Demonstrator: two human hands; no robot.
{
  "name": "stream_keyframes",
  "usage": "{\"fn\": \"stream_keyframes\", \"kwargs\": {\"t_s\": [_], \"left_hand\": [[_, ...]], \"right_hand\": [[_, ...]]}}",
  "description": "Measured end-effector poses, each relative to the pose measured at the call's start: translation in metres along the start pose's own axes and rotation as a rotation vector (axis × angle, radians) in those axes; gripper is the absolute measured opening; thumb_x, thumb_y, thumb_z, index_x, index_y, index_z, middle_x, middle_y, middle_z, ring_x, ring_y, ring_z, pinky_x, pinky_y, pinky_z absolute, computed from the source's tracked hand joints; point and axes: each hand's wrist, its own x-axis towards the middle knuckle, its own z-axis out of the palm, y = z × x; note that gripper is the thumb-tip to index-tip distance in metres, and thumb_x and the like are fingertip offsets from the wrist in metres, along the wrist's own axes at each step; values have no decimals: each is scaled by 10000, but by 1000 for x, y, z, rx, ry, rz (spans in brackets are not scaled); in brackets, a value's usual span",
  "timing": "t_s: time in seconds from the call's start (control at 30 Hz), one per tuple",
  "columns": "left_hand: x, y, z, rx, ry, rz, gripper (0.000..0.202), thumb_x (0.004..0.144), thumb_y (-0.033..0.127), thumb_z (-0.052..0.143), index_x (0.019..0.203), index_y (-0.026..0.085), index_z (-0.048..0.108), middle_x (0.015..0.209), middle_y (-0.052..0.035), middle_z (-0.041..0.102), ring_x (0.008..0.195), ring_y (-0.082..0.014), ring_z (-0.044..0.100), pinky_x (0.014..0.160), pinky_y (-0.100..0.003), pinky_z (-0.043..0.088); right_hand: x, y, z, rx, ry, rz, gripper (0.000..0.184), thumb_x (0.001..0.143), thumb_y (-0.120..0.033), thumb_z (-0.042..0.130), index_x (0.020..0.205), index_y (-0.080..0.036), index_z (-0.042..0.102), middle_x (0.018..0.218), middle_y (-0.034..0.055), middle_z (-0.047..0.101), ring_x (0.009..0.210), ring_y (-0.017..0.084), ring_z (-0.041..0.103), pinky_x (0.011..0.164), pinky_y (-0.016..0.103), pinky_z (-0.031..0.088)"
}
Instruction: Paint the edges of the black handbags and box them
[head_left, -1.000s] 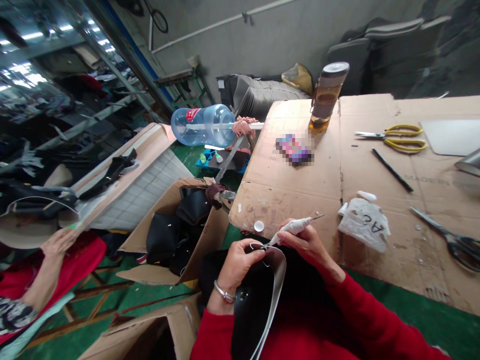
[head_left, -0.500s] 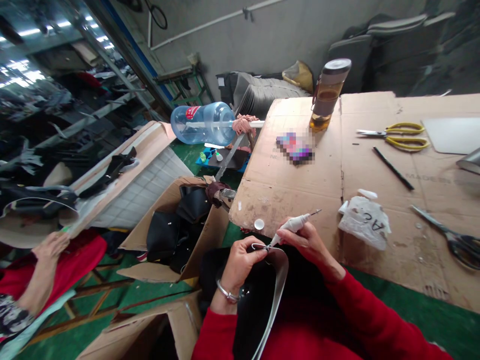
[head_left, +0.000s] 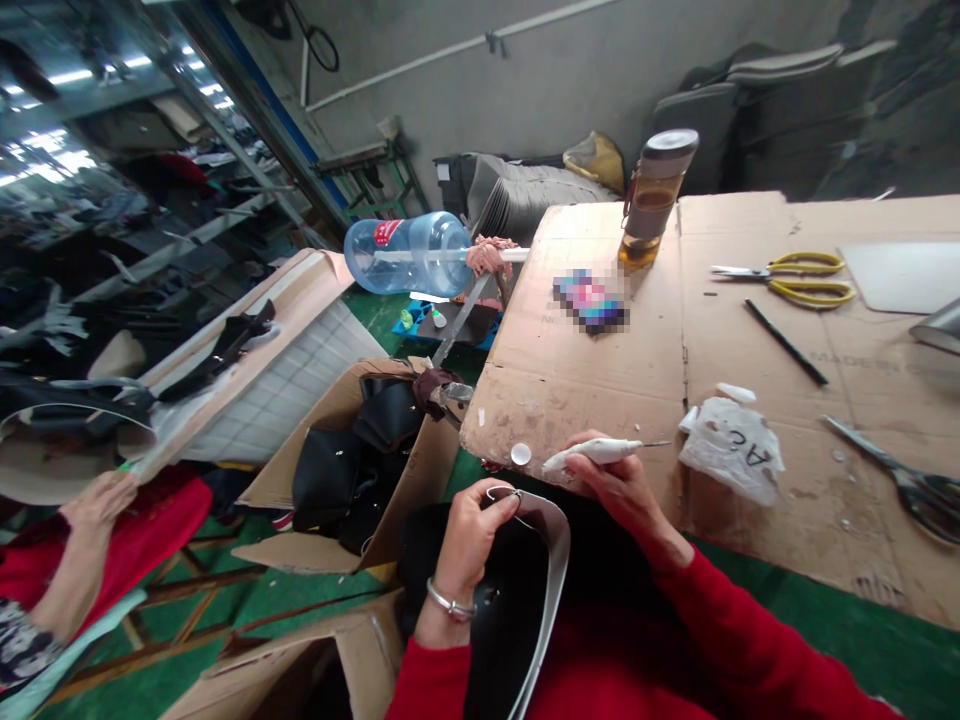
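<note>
Lying crosswise: white tool (head_left: 609,450), clamped in the grip of the right hand (head_left: 622,490), its tapered end pointed left toward the pale strap (head_left: 557,545), its thin spike right; strap not touched. Strap: upper end pinched by the left hand (head_left: 466,535), curved downward. Right hand: held at the tabletop (head_left: 600,380) edge, forearm slanted up-left.

White tool (head_left: 615,450), grey strap (head_left: 559,545), red sleeves (head_left: 757,630)

site is a factory workshop; strip lights (head_left: 71,76) burn above a cluttered hall; scissors (head_left: 768,272) and shears (head_left: 904,480) lie on a cardboard-covered worktable (head_left: 615,385); a carton (head_left: 426,475) holds black pieces (head_left: 326,485); grey sheets (head_left: 536,188) stand stacked
</note>
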Motion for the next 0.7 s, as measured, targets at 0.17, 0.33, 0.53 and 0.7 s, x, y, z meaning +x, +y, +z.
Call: {"fn": "stream_keyframes", "kwargs": {"t_s": [0.17,0.33,0.53,0.7], "left_hand": [[-3,3,-10,220,-17,78,150,810,314,749,851,188,819,902,-86,803,884,-276,712,850,-339,511],[-1,0,-14,204,-21,87,129,813,291,736,826,193,820,871,-71,802,876,-271,716,863,-339,513],[2,-8,-19,139,4,34,165,785,315,777,868,185,835,888,-81,805,888,-275,713,856,-346,515],[6,-9,-21,51,40,1,143,720,294,813,800,176,814,808,-60,774,806,-239,685,799,-324,511]], "right_hand": [[0,6,6,-173,7,-113,251,944,-456,735,955,-205,734,824,30,676,663,169,582,552,264,439],[0,8,5,-251,-55,-175,199,976,-418,711,978,-221,740,902,34,713,778,200,656,690,289,499],[1,6,6,-355,-92,-219,209,975,-437,711,1036,-240,752,993,52,750,881,236,695,768,319,526],[2,8,7,-387,-97,-214,210,961,-451,729,1022,-251,754,961,42,756,859,235,702,756,319,527]]}}
